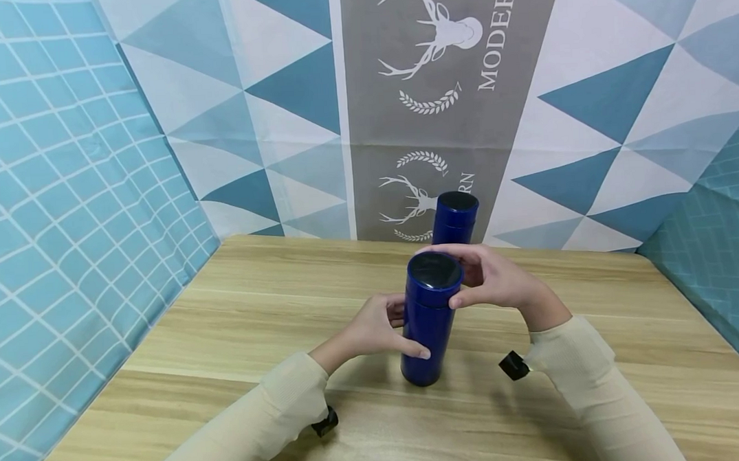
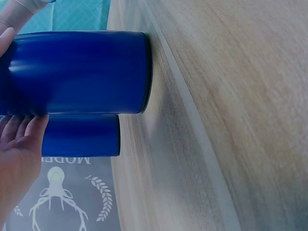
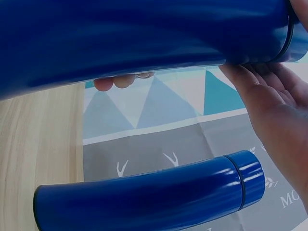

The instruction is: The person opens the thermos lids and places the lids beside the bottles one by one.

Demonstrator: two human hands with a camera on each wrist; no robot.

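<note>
A dark blue thermos flask point(image 1: 428, 324) with a glossy black lid top is held nearly upright between both hands. My left hand point(image 1: 376, 326) grips its lower body, thumb on the near side and fingers curling behind. Up at the lid, my right hand point(image 1: 495, 276) holds the flask with its thumb in front and the other fingers round the back. The base of this flask is close to the table in the left wrist view. Behind it stands a second blue flask point(image 3: 144, 202) of the same kind, its lower part hidden by the right hand and the near flask in the head view.
The wood-grain table point(image 1: 256, 318) ends at a back wall cloth point(image 1: 296, 110) with triangles and deer heads. Blue tiled cloth point(image 1: 65, 202) hangs along the left side, and teal cloth point(image 1: 711, 243) along the right.
</note>
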